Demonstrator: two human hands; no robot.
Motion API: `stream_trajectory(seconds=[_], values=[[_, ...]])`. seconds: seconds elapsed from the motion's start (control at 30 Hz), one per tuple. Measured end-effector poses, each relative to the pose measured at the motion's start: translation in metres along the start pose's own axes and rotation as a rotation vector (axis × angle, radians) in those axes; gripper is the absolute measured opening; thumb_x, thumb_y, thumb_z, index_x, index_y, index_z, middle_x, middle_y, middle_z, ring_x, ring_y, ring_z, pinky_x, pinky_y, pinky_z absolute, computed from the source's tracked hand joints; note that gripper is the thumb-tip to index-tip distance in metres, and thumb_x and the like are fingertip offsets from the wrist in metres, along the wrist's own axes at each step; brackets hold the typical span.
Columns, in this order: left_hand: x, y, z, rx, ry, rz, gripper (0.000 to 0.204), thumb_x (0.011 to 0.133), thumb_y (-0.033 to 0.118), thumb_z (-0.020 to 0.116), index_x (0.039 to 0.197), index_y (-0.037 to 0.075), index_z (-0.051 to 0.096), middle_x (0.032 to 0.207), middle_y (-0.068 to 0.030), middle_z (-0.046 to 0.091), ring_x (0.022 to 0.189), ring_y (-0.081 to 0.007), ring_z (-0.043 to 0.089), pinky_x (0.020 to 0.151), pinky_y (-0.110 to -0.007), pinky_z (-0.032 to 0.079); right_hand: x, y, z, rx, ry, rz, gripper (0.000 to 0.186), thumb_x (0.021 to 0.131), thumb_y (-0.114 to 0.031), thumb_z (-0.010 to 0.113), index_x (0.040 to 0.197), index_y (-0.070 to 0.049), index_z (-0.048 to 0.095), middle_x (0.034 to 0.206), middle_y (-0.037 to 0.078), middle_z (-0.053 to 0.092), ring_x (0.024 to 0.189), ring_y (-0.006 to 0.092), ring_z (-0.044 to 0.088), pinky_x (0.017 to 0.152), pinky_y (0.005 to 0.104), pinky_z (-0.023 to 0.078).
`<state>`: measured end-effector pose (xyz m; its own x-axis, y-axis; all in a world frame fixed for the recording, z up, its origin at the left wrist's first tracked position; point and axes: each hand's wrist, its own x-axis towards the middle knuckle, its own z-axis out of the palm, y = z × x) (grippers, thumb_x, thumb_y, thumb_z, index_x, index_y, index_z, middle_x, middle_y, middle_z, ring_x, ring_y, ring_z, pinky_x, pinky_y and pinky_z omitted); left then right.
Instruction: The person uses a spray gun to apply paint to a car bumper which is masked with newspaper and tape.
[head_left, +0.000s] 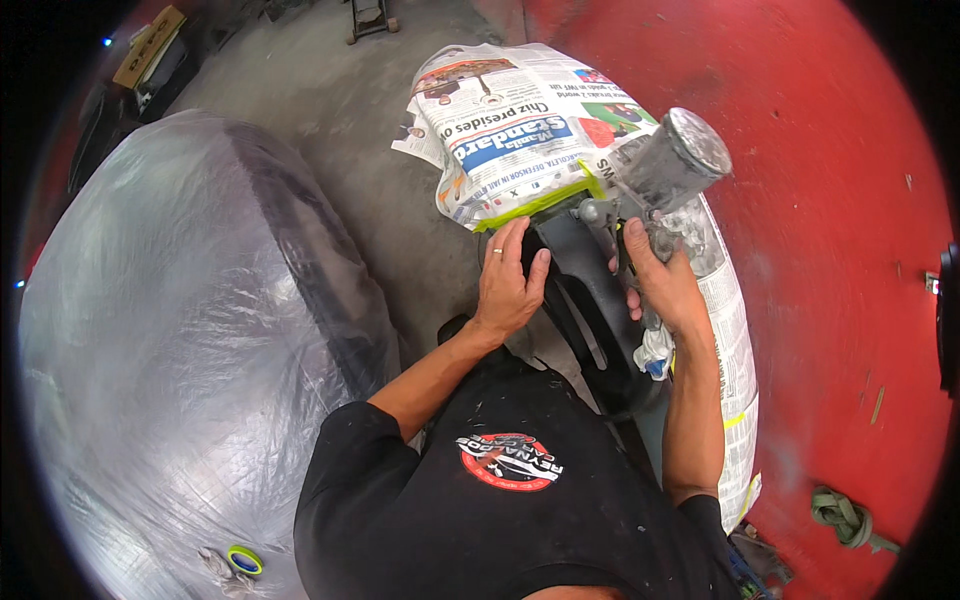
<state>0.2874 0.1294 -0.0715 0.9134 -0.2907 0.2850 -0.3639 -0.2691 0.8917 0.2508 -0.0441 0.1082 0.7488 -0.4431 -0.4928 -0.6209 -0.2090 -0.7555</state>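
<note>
My left hand (508, 285) lies flat, fingers spread, on a black curved panel (580, 300) that sticks out from under masking newspaper (510, 130). A ring shows on one finger. My right hand (660, 285) grips the handle of a paint-spattered spray gun (665, 165), whose round cup points up and right. A white rag (655, 350) hangs below that hand. Yellow-green tape (535, 205) holds the newspaper edge just above the black panel.
A large shape wrapped in clear plastic sheet (190, 330) fills the left. A red vehicle body (820, 260) fills the right. A small roll of tape (243, 560) lies at lower left. A knotted green rag (840, 515) lies lower right. Grey concrete floor (330, 90) lies behind.
</note>
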Motion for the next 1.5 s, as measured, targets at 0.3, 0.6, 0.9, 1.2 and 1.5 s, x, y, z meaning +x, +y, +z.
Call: stream_trajectory(seconds=[0.3, 0.6, 0.9, 1.2, 1.5], values=[[-0.004, -0.012, -0.001, -0.028, -0.009, -0.075, 0.057, 0.100, 0.032, 0.074, 0.140, -0.003, 0.054, 0.138, -0.0233, 0.059, 0.132, -0.0389, 0.055, 0.114, -0.045, 0.042, 0.023, -0.011, -0.016, -0.009, 0.016, 0.024, 0.068, 0.102, -0.068, 0.055, 0.115, -0.001, 0.059, 0.082, 0.010, 0.066, 0.044, 0.0126, 0.051, 0.036, 0.0272, 0.042], [-0.007, -0.016, -0.001, 0.011, 0.010, -0.078, 0.064, 0.096, 0.040, 0.077, 0.138, -0.003, 0.054, 0.138, -0.0226, 0.057, 0.129, -0.0408, 0.052, 0.112, -0.049, 0.043, 0.028, -0.018, -0.005, -0.058, -0.063, 0.048, 0.074, 0.099, -0.069, 0.059, 0.113, 0.003, 0.064, 0.080, 0.010, 0.066, 0.045, 0.0125, 0.053, 0.036, 0.0285, 0.043], [-0.007, -0.015, 0.000, -0.003, 0.020, -0.055, 0.063, 0.096, 0.037, 0.077, 0.138, -0.003, 0.053, 0.138, -0.0226, 0.056, 0.128, -0.0406, 0.053, 0.110, -0.049, 0.044, 0.024, -0.022, 0.012, -0.134, -0.172, 0.009, 0.067, 0.101, -0.066, 0.059, 0.109, 0.001, 0.064, 0.082, 0.010, 0.066, 0.044, 0.0136, 0.053, 0.034, 0.0281, 0.041], [0.016, 0.000, -0.009, 0.142, -0.063, 0.232, 0.047, 0.097, 0.020, 0.073, 0.134, -0.005, 0.061, 0.132, -0.0220, 0.062, 0.123, -0.0408, 0.058, 0.107, -0.049, 0.048, 0.012, -0.020, 0.006, -0.099, -0.163, 0.032, 0.063, 0.104, -0.063, 0.056, 0.106, -0.001, 0.065, 0.080, 0.008, 0.066, 0.044, 0.0126, 0.052, 0.036, 0.0274, 0.041], [0.072, 0.021, 0.023, 0.254, -0.350, 0.374, 0.041, 0.101, 0.017, 0.063, 0.135, -0.006, 0.060, 0.135, -0.0249, 0.064, 0.127, -0.0408, 0.059, 0.108, -0.046, 0.049, -0.022, -0.004, -0.027, 0.031, -0.003, 0.024, 0.061, 0.106, -0.062, 0.053, 0.111, -0.002, 0.064, 0.083, 0.007, 0.069, 0.043, 0.0116, 0.051, 0.039, 0.0265, 0.042]])
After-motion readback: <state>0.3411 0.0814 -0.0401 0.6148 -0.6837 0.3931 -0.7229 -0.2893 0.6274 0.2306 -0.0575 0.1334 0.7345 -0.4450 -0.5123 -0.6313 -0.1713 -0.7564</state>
